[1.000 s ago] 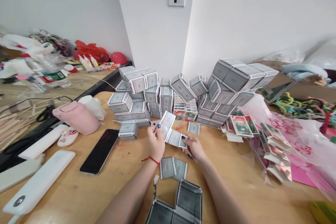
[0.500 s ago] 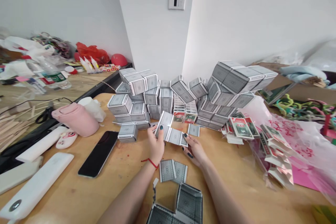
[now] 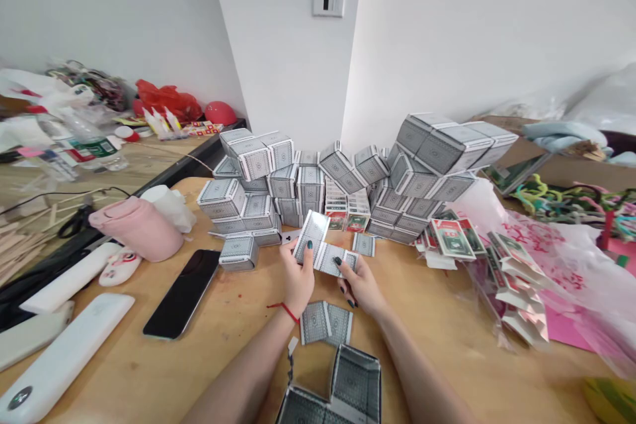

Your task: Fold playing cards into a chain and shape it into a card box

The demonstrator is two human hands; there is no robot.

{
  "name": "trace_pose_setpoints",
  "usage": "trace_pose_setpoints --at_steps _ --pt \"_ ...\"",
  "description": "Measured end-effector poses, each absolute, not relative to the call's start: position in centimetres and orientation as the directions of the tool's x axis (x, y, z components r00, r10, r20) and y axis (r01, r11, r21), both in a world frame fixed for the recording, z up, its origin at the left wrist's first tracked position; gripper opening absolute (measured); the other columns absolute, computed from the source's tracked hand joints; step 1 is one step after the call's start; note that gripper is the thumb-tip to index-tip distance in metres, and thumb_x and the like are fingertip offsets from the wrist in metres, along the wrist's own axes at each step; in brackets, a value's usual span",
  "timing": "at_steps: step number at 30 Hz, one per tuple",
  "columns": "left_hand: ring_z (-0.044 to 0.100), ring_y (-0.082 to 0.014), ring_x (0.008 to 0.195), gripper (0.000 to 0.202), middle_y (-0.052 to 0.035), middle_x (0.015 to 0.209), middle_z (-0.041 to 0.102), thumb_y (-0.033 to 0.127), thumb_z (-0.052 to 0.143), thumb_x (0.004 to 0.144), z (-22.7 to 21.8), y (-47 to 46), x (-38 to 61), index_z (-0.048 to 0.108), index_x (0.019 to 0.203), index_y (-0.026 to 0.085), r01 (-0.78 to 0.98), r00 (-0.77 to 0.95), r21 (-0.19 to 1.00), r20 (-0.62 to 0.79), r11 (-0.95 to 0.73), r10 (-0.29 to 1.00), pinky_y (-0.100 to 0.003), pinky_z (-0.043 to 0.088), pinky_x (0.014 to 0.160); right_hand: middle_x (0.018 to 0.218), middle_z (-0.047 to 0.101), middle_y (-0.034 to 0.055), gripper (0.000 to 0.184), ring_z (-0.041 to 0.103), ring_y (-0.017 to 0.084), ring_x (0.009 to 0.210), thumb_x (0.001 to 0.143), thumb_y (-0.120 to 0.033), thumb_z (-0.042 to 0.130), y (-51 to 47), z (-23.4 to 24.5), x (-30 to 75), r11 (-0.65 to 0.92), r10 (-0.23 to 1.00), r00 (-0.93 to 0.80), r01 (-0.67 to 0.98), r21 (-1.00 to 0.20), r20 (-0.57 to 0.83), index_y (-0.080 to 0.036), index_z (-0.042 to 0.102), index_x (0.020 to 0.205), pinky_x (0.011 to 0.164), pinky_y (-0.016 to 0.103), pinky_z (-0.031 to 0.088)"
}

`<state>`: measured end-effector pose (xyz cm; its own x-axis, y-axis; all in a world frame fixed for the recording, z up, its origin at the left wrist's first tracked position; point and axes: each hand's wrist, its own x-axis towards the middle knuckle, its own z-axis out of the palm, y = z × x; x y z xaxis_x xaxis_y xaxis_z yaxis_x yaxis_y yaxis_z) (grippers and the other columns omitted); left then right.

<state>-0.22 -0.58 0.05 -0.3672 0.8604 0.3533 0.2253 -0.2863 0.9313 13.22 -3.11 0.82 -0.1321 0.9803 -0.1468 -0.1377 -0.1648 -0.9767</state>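
My left hand (image 3: 299, 275) pinches one grey patterned playing card (image 3: 313, 228), its thumb with dark polish on the card's back. My right hand (image 3: 362, 283) grips another playing card (image 3: 330, 257) that lies crosswise against the first. The two cards meet at an angle; whether they are joined I cannot tell. Below my hands, two overlapping cards (image 3: 318, 323) lie on the wooden table (image 3: 238, 358). Nearest me stands a structure of grey folded cards (image 3: 355, 381) with open tops. One more single card (image 3: 364, 244) lies beyond my right hand.
Stacked card boxes (image 3: 243, 202) stand at the back, with a taller stack (image 3: 437, 149) to the right. A black phone (image 3: 181, 293), a white power bank (image 3: 74, 351) and a pink pouch-like object (image 3: 142, 228) lie left. Opened card packs (image 3: 454, 238) and plastic bags (image 3: 551, 258) fill the right.
My right hand has shifted left along its card, and its thumb now presses farther in on the back. My left hand keeps its hold. The whole view has shifted slightly.
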Motion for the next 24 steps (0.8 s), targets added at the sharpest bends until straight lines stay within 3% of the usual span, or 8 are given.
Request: trace_pose_setpoints --at_steps 7,13,19,24 --pt "0.052 -0.0173 0.093 0.027 -0.0085 0.098 0.051 0.038 0.05 0.08 0.1 -0.4 -0.4 0.043 0.098 0.018 0.232 -0.387 0.924 0.375 -0.305 0.842 -0.032 0.042 0.083 0.038 0.039 -0.014 0.036 0.026 0.004 0.023 0.077 -0.056 0.045 -3.0 0.7 13.0 -0.112 0.99 -0.099 -0.131 -0.985 -0.1 -0.022 0.034 0.082 0.024 0.013 0.018" --pt "0.055 -0.0151 0.075 0.027 -0.0049 0.085 0.056 0.037 0.056 0.075 0.6 0.3 -1.7 0.047 0.092 0.017 0.241 -0.324 0.941 0.31 -0.239 0.894 -0.028 0.045 0.068 0.039 0.037 -0.0125 0.031 0.029 0.004 0.028 0.079 -0.05 0.048 -2.9 0.7 13.5 -0.002 0.998 -0.056 -0.041 -0.999 0.0 -0.021 0.036 0.079 0.029 0.014 0.021" --pt "0.059 -0.0203 0.088 0.041 -0.0065 0.093 0.062 0.033 0.068 0.062 1.5 0.2 -1.4 0.05 0.096 0.018 0.25 -0.158 0.944 0.259 -0.215 0.953 -0.034 0.046 0.076 0.041 0.037 -0.0113 0.031 0.032 0.005 0.03 0.079 -0.05 0.047 -2.9 0.7 13.3 0.017 0.999 -0.045 -0.014 -1.0 0.018 -0.021 0.037 0.075 0.03 0.016 0.025" --pt "0.058 -0.0205 0.093 0.043 -0.0059 0.098 0.061 0.033 0.068 0.061 1.8 -0.1 -1.0 0.048 0.096 0.018 0.235 -0.131 0.959 0.192 -0.158 0.973 -0.035 0.045 0.081 0.041 0.036 -0.0119 0.033 0.029 0.005 0.029 0.078 -0.053 0.046 -2.8 0.6 13.6 -0.013 0.999 -0.034 -0.027 -1.0 -0.012 -0.021 0.037 0.075 0.029 0.016 0.024"
